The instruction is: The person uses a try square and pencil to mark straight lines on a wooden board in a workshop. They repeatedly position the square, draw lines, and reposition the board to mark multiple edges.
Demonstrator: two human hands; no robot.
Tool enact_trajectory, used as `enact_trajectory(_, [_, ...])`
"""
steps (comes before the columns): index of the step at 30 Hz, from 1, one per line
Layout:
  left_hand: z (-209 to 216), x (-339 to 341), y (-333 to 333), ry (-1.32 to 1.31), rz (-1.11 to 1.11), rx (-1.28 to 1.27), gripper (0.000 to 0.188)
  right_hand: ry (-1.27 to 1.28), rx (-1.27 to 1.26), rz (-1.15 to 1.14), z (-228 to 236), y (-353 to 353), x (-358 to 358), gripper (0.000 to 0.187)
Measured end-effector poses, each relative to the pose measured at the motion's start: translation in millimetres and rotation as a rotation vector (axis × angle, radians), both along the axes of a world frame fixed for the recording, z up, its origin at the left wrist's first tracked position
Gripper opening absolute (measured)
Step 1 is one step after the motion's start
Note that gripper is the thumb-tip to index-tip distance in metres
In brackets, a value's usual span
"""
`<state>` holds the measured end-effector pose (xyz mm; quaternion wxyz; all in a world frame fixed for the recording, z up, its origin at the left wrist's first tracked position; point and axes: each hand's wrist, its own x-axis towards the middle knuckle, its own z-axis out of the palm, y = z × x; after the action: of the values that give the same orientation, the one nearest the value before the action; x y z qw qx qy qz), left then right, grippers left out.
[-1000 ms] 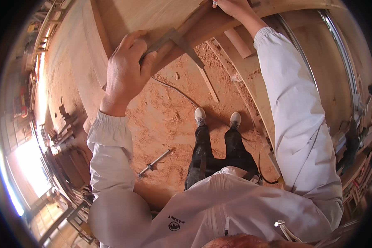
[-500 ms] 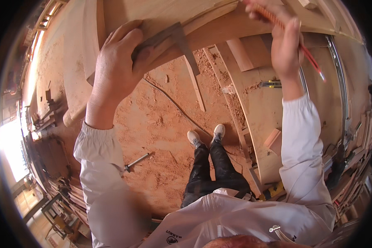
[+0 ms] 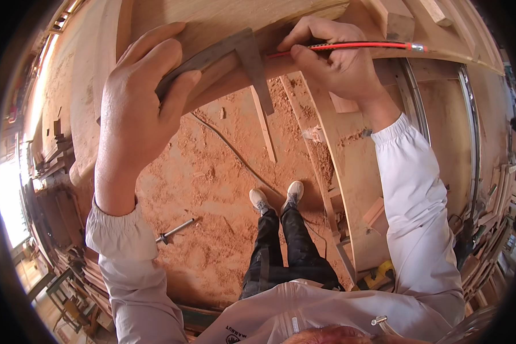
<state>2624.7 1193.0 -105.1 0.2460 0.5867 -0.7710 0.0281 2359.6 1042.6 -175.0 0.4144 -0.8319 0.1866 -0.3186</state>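
Note:
My left hand (image 3: 135,103) grips a dark try square (image 3: 247,54), fingers over its far side and thumb on the near side. The square lies against the near edge of a wooden workpiece (image 3: 221,77), one arm along the wood and the other pointing toward me past the edge. In my right hand (image 3: 341,66) is a red pencil (image 3: 378,45), pinched between thumb and fingers and lying nearly level. Its tip is beside the square's arm, at the wood; whether it touches cannot be made out.
Wood blocks (image 3: 397,23) rest on the bench at the far right. Below lies a floor with reddish shavings, a cable (image 3: 235,146), a thin wood strip (image 3: 264,129) and a metal clamp (image 3: 178,229). A curved-edged panel (image 3: 358,172) stands at right, with metal bars (image 3: 470,126) beyond.
My right hand has come down and left, turning the pencil so its tip is at the square. My left hand and the square have shifted slightly left in view.

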Motion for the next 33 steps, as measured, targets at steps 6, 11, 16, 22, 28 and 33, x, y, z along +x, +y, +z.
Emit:
enact_trajectory(6, [5.6, -3.3, 2.0, -0.035, 0.012, 0.016, 0.018, -0.035, -0.045, -0.083, -6.4, -4.8, 3.4, 0.011])
enact_trajectory(11, [3.6, -5.6, 1.3, 0.000, 0.016, 0.004, 0.018, -0.002, -0.020, -0.097, -5.7, -3.8, 3.6, 0.012])
enact_trajectory(16, [2.4, -2.5, 0.4, -0.011, -0.005, -0.010, 0.019, 0.011, -0.060, -0.107, -4.6, -2.7, 5.0, 0.012])
enact_trajectory(22, [1.9, -2.4, 0.6, 0.000, -0.007, -0.010, 0.021, -0.001, -0.067, -0.098, -5.1, -3.0, 5.8, 0.013])
enact_trajectory(28, [0.0, -1.1, 0.4, -0.063, 0.020, -0.003, 0.034, -0.007, -0.090, -0.105, -6.4, -2.7, 5.3, 0.014])
enact_trajectory(33, [-1.3, 1.7, 0.3, -0.028, -0.002, -0.008, 0.022, -0.002, -0.089, -0.099, -4.0, -1.0, 5.1, 0.014])
